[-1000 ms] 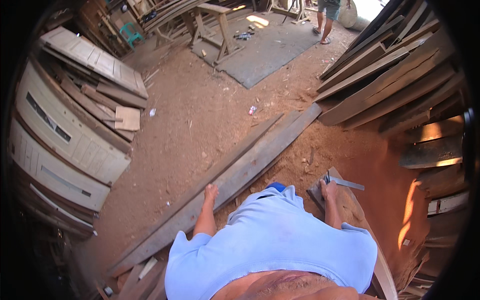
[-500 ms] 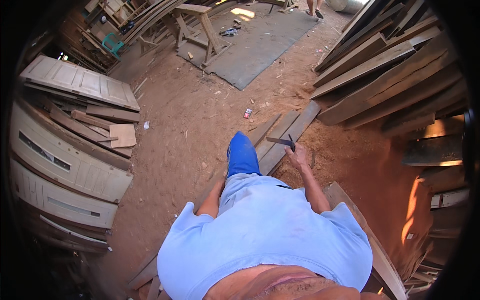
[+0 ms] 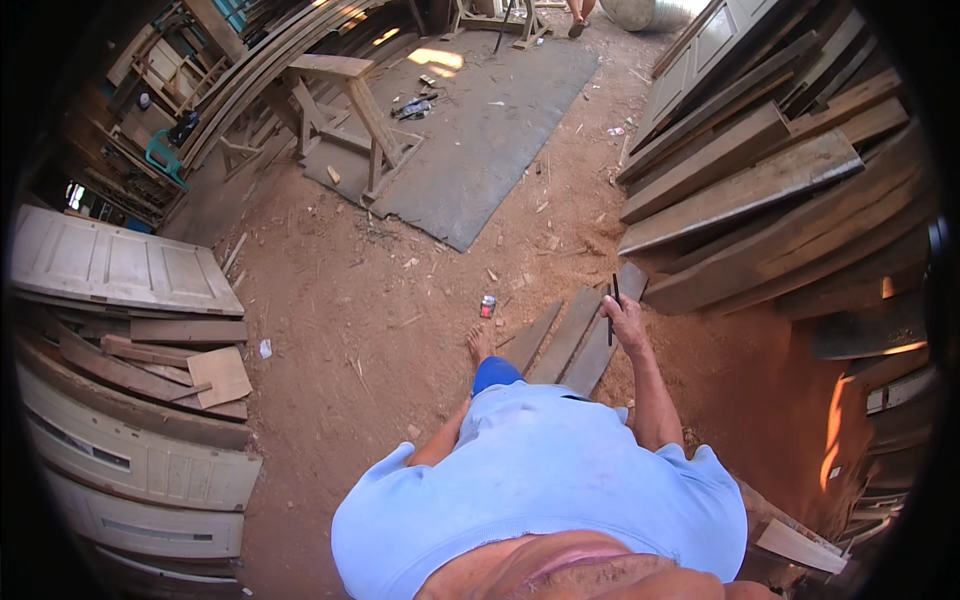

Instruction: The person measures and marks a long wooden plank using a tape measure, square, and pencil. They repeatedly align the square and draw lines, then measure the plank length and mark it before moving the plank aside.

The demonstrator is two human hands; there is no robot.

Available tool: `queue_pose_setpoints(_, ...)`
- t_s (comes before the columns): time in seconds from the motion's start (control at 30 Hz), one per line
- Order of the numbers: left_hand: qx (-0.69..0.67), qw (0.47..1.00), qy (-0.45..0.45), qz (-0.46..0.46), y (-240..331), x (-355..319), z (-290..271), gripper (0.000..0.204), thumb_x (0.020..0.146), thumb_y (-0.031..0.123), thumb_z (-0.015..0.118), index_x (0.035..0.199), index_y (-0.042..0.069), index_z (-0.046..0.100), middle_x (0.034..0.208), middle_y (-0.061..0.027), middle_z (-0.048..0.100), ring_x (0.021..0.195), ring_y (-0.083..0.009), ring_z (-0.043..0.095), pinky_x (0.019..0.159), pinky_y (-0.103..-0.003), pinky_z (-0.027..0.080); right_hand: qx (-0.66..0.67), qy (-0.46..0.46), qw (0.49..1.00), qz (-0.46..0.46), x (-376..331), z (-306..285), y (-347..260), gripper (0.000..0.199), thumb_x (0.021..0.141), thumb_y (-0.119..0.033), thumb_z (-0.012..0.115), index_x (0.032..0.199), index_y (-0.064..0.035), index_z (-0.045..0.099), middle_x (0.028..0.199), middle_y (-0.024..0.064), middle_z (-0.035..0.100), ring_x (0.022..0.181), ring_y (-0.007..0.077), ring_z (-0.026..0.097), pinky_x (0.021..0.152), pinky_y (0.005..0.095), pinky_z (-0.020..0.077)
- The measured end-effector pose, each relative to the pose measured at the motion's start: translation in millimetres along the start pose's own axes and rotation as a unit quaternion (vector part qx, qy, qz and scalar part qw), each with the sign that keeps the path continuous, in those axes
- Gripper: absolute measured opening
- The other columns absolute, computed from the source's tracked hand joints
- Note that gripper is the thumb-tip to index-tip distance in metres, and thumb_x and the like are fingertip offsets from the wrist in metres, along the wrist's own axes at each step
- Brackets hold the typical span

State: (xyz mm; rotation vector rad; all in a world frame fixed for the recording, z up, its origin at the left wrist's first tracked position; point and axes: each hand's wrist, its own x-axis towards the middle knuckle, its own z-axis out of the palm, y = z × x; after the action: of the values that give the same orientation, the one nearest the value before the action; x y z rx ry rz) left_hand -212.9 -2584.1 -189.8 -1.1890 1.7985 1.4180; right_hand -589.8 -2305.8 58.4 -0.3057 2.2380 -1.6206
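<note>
My right hand (image 3: 630, 325) is out in front of me, closed around what looks like a dark try square (image 3: 610, 331). Its thin parts stick out past the fingers, and a slim dark stick beside them may be a separate piece. Below the hand, several grey-brown planks (image 3: 578, 335) lie side by side on the dirt. My left forearm hangs at my side, while the left hand is hidden behind my body. One bare foot and a blue trouser knee show ahead of me.
Stacked pale panel doors (image 3: 130, 265) and offcuts line the left. Thick boards (image 3: 740, 190) lean in a pile at the right. A wooden sawhorse (image 3: 345, 110) stands on a grey mat (image 3: 480, 175) farther off. A small red-and-white packet (image 3: 487, 306) lies on the ground; another person's legs show beyond.
My view has shifted forward and upward. The right hand has moved a little right, and the square has turned from flat to nearly edge-on. A bare foot has come into sight.
</note>
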Motion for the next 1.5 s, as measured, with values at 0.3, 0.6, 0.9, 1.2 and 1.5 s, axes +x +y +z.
queue_pose_setpoints(0.3, -0.062, 0.990, 0.123, 0.027, 206, 163, -283, 0.027, 0.090, 0.032, 0.061, 0.099, 0.007, 0.068, 0.070, -0.0091, 0.067, 0.056, -0.0195, 0.062, 0.050, -0.036, 0.049, -0.135, 0.086, 0.969, 0.191, 116, 23, 55, 0.032, 0.085, -0.032, 0.075, 0.079, -0.0016, 0.070, 0.069, 0.0029, 0.063, 0.065, 0.0124, 0.056, 0.061, 0.0322, 0.0458)
queue_pose_setpoints(0.6, -0.114, 0.955, 0.068, 0.267, 526, 251, -274, 0.026, 0.086, 0.017, 0.062, 0.106, 0.001, 0.067, 0.105, -0.0154, 0.072, 0.093, -0.0266, 0.067, 0.085, -0.039, 0.053, -0.295, 0.039, 0.898, 0.324, 211, 76, 88, 0.047, 0.080, -0.034, 0.081, 0.087, 0.0111, 0.073, 0.080, 0.0215, 0.072, 0.075, 0.0258, 0.068, 0.068, 0.0446, 0.0517)
queue_pose_setpoints(0.9, -0.131, 0.976, 0.023, 0.170, 688, 392, -338, 0.019, 0.091, 0.023, 0.054, 0.097, 0.008, 0.063, 0.088, -0.0076, 0.071, 0.073, -0.0191, 0.064, 0.057, -0.031, 0.047, -0.228, -0.061, 0.933, 0.270, 458, 45, 83, 0.056, 0.077, -0.049, 0.076, 0.095, 0.0043, 0.075, 0.096, 0.0291, 0.073, 0.095, 0.0396, 0.073, 0.081, 0.0474, 0.0544)
queue_pose_setpoints(1.2, -0.098, 0.983, 0.045, -0.151, 692, 424, -378, 0.025, 0.083, 0.030, 0.060, 0.075, 0.007, 0.066, 0.065, -0.0099, 0.063, 0.050, -0.0226, 0.055, 0.044, -0.038, 0.039, -0.187, 0.077, 0.971, 0.124, 795, -46, -85, 0.045, 0.081, -0.041, 0.076, 0.088, 0.0029, 0.068, 0.078, 0.0168, 0.070, 0.075, 0.0275, 0.067, 0.072, 0.0429, 0.0512)
queue_pose_setpoints(1.5, 0.211, 0.945, -0.037, 0.248, 902, 623, -417, 0.018, 0.083, 0.026, 0.067, 0.078, 0.009, 0.071, 0.076, -0.0125, 0.071, 0.062, -0.0203, 0.067, 0.052, -0.038, 0.048, -0.205, 0.125, 0.963, 0.119, 1006, -93, -54, 0.048, 0.080, -0.043, 0.076, 0.096, 0.0024, 0.070, 0.092, 0.0246, 0.071, 0.090, 0.0368, 0.070, 0.081, 0.0461, 0.0529)
